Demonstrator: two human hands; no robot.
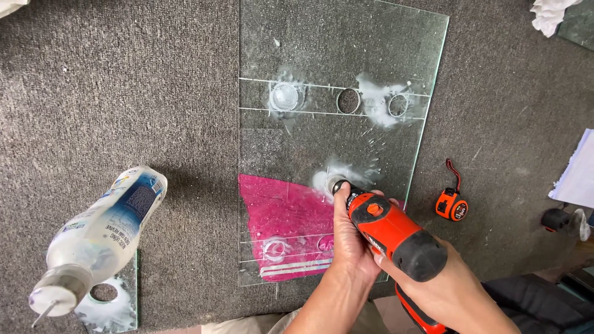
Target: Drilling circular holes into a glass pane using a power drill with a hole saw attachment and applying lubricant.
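Observation:
A clear glass sheet (334, 49) lies on grey carpet (124, 93), with several round drilled holes ringed by white slurry. My right hand (445, 291) grips the handle of an orange and black power drill (396, 232). The drill's bit (338, 185) presses on the glass in a white splash of slurry. My left hand (349, 232) cups the front of the drill body, resting on the glass. A pink plastic sheet (281, 216) lies under the near part of the glass.
A clear plastic squeeze bottle (102, 232) with a nozzle lies at the left, over a small glass offcut (114, 303) with a hole. An orange tape measure (451, 204) sits right of the sheet. White cloth (550, 12) and paper (578, 170) lie at the right.

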